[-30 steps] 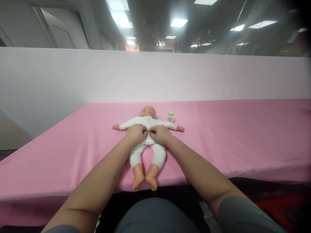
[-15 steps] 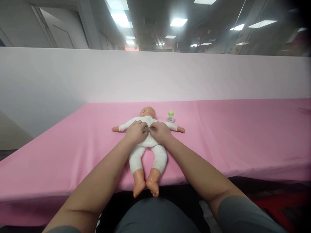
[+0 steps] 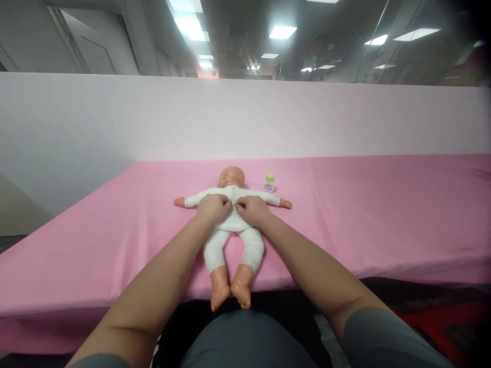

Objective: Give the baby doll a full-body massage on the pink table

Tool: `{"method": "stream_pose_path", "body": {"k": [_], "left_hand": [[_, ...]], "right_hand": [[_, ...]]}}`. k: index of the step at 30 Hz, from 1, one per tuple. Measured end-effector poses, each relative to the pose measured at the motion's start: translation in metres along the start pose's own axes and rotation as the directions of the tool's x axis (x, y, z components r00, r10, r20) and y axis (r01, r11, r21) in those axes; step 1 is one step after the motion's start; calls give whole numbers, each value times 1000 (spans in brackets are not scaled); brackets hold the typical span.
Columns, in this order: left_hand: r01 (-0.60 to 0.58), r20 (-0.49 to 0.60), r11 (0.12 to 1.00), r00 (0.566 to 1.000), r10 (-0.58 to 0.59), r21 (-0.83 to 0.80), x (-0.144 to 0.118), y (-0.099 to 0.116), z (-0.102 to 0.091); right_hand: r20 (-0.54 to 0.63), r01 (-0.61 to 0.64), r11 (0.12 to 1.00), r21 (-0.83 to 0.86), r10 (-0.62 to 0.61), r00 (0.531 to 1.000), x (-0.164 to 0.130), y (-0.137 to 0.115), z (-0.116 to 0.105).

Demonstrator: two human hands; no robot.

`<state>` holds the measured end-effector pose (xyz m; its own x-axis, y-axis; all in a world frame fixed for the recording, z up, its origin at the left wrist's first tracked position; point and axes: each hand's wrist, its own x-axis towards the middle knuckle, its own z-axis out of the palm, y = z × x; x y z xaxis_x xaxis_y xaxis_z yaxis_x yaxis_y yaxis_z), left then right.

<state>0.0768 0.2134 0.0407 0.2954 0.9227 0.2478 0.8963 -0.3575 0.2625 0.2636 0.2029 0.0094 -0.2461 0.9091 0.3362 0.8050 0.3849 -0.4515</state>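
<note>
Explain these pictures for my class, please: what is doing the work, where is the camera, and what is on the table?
There is no machine: these are a person's bare left hand and right hand, seen from a camera worn on that person's head, looking forward and down. On the pink-covered table lies a doll in white cloth, arms spread, feet towards the person. A small container with a green lid stands beyond the doll's arm on the picture's right side. Both hands are curled close together at the doll's torso; whether either grip pinches the cloth is too small to tell.

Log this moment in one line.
left hand: curled on doll | right hand: curled on doll | bottle: upright, beside doll | cloth: pink, under doll
</note>
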Motion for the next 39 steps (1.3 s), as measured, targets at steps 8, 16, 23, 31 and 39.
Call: {"method": "stream_pose_path", "body": {"k": [8, 16, 23, 31, 39], "left_hand": [[-161, -172, 983, 970, 174, 91, 2, -5, 8], [-198, -42, 976, 978, 202, 93, 5, -6, 15], [-180, -20, 981, 983, 182, 76, 5, -9, 14], [-204, -197, 972, 954, 224, 119, 1, -8, 18], [-210, 31, 973, 978, 208, 95, 7, -10, 17]], "right_hand": [[-197, 54, 998, 34, -47, 979, 3, 6, 6], [1, 7, 999, -47, -7, 1000, 4, 7, 7], [8, -29, 997, 67, 29, 1000, 5, 10, 7], [-221, -33, 988, 148, 65, 973, 7, 19, 11], [-21, 32, 998, 56, -31, 999, 13, 24, 16]]}}
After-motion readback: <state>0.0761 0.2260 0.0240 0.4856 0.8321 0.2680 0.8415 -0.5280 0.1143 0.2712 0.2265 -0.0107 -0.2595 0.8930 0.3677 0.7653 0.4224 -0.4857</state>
